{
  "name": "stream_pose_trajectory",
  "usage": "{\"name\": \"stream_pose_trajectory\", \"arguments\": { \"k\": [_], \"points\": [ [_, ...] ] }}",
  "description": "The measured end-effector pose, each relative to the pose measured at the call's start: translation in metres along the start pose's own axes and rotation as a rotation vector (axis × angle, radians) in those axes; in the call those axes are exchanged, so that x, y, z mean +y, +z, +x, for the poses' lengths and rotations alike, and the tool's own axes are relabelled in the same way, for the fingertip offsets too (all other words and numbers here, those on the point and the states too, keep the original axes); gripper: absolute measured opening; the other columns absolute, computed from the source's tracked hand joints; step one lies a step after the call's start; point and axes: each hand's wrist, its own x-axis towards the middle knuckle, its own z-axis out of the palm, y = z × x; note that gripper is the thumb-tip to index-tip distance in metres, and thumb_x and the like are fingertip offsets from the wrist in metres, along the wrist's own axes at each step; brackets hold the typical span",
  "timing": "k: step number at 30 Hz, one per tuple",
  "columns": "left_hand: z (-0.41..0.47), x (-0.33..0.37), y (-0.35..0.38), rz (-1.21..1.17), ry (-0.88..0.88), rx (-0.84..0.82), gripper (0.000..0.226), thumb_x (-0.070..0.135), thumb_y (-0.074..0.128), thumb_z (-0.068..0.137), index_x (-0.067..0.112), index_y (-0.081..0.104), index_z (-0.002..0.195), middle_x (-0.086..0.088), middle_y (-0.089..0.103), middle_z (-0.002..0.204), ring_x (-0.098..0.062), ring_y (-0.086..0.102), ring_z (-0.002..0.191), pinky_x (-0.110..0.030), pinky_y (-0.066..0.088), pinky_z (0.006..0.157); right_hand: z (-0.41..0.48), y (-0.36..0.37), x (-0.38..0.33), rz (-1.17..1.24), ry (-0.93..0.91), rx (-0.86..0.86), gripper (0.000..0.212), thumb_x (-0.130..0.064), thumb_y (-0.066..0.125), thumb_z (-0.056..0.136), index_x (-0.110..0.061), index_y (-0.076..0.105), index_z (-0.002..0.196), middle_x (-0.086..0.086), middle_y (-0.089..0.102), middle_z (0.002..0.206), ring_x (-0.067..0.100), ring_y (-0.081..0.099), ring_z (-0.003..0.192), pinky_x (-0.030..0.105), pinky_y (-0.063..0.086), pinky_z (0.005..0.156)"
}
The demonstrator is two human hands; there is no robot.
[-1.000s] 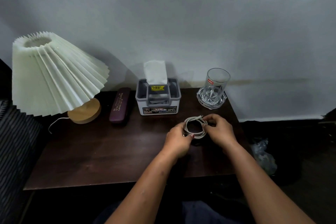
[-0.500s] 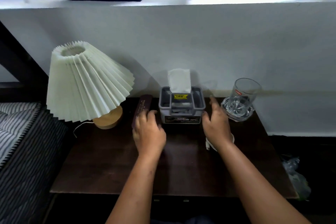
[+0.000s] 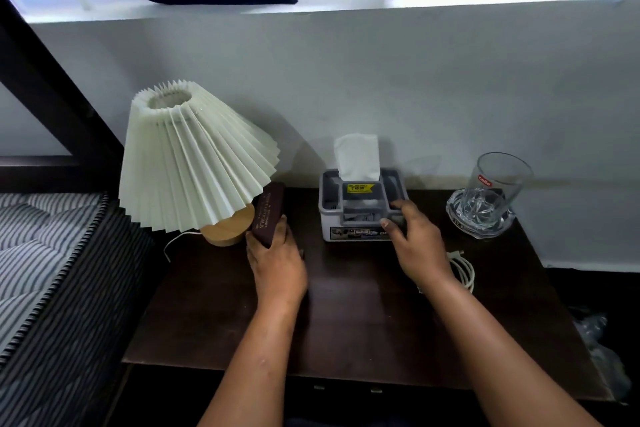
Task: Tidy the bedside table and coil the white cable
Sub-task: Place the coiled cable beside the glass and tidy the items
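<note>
The coiled white cable [image 3: 463, 270] lies on the dark wooden bedside table [image 3: 346, 333], partly hidden behind my right wrist. My right hand [image 3: 414, 243] grips the front right corner of the grey tissue box [image 3: 349, 215], which has a white tissue sticking up. My left hand [image 3: 277, 253] holds the near end of a maroon case [image 3: 268, 215] that lies beside the lamp base.
A lamp with a pleated cream shade [image 3: 190, 163] stands at the table's back left, its thin cord trailing forward. A clear glass [image 3: 495, 184] sits in a glass ashtray [image 3: 479, 218] at back right. A striped mattress [image 3: 45, 270] borders the left side.
Both hands let go of the coiled cable and left it on the table. They moved back: the left onto the maroon case, the right onto the tissue box. The view shifted up and left.
</note>
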Motion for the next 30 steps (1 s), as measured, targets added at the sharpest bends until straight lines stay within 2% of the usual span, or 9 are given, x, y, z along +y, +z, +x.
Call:
{"name": "stream_pose_trajectory", "arguments": {
  "k": [3, 6, 17, 19, 22, 24, 27, 30],
  "points": [
    [0.001, -0.002, 0.000, -0.001, 0.019, -0.021, 0.058, 0.028, 0.043, 0.094, 0.014, 0.020, 0.146, 0.009, 0.017, 0.156, -0.046, 0.003, 0.140, -0.053, 0.009, 0.115, 0.000, 0.005, -0.006, -0.080, -0.021, 0.014, 0.028, -0.024, 0.059, 0.089, -0.015, 0.056, 0.115, 0.009, 0.063, 0.118, 0.028, 0.060, 0.106, 0.025, 0.038, 0.075],
    [0.001, -0.001, -0.001, 0.002, 0.023, -0.018, 0.060, 0.030, 0.045, 0.093, 0.014, 0.022, 0.146, 0.008, 0.018, 0.155, -0.044, 0.003, 0.141, -0.053, 0.011, 0.116, -0.001, 0.011, -0.012, -0.140, -0.049, 0.024, 0.026, -0.027, 0.058, 0.089, -0.015, 0.056, 0.113, 0.011, 0.062, 0.120, 0.033, 0.060, 0.105, 0.031, 0.041, 0.073],
    [0.004, 0.005, -0.016, -0.080, 0.031, -0.020, 0.067, 0.033, 0.050, 0.089, 0.019, 0.018, 0.146, -0.002, 0.020, 0.156, -0.031, 0.002, 0.144, -0.058, 0.007, 0.114, 0.003, 0.030, -0.022, -0.226, -0.087, -0.019, 0.028, -0.029, 0.054, 0.090, -0.015, 0.050, 0.114, 0.009, 0.053, 0.132, 0.035, 0.058, 0.108, 0.038, 0.048, 0.075],
    [0.003, 0.006, -0.018, -0.094, 0.027, -0.037, 0.068, 0.033, 0.051, 0.089, 0.019, 0.017, 0.146, -0.002, 0.019, 0.156, -0.029, 0.001, 0.145, -0.059, 0.007, 0.113, 0.003, 0.030, -0.022, -0.207, -0.097, -0.045, 0.033, -0.030, 0.054, 0.090, -0.017, 0.048, 0.119, 0.008, 0.052, 0.133, 0.034, 0.057, 0.110, 0.038, 0.048, 0.078],
    [-0.003, 0.009, -0.021, -0.077, 0.026, -0.032, 0.071, 0.034, 0.052, 0.088, 0.017, 0.015, 0.146, -0.003, 0.017, 0.156, -0.030, 0.000, 0.145, -0.058, 0.007, 0.113, 0.003, 0.020, -0.022, -0.238, -0.134, -0.085, 0.052, -0.032, 0.056, 0.089, -0.023, 0.037, 0.137, 0.009, 0.051, 0.136, 0.032, 0.049, 0.120, 0.039, 0.045, 0.091],
    [-0.012, 0.014, -0.024, -0.084, 0.035, -0.048, 0.074, 0.035, 0.053, 0.088, 0.016, 0.012, 0.146, -0.003, 0.015, 0.156, -0.031, -0.002, 0.145, -0.057, 0.007, 0.114, 0.002, 0.005, -0.023, -0.263, -0.120, -0.049, 0.060, -0.034, 0.057, 0.089, -0.025, 0.031, 0.142, 0.014, 0.055, 0.131, 0.034, 0.047, 0.120, 0.041, 0.043, 0.092],
    [-0.029, 0.029, -0.029, -0.114, 0.025, -0.086, 0.080, 0.036, 0.054, 0.087, 0.013, 0.005, 0.147, -0.004, 0.009, 0.157, -0.031, -0.005, 0.145, -0.054, 0.007, 0.115, -0.003, -0.026, -0.019, -0.261, -0.029, 0.051, 0.050, -0.032, 0.057, 0.089, -0.021, 0.041, 0.135, 0.019, 0.061, 0.117, 0.038, 0.052, 0.111, 0.043, 0.046, 0.086],
    [-0.047, 0.045, -0.035, -0.212, -0.020, -0.157, 0.085, 0.038, 0.054, 0.087, 0.011, 0.001, 0.147, -0.006, 0.007, 0.158, -0.033, -0.004, 0.145, -0.051, 0.009, 0.115, -0.021, -0.060, -0.004, -0.325, 0.114, 0.069, 0.028, -0.024, 0.060, 0.087, -0.020, 0.056, 0.114, 0.011, 0.065, 0.112, 0.031, 0.057, 0.105, 0.038, 0.047, 0.083]
  ]
}}
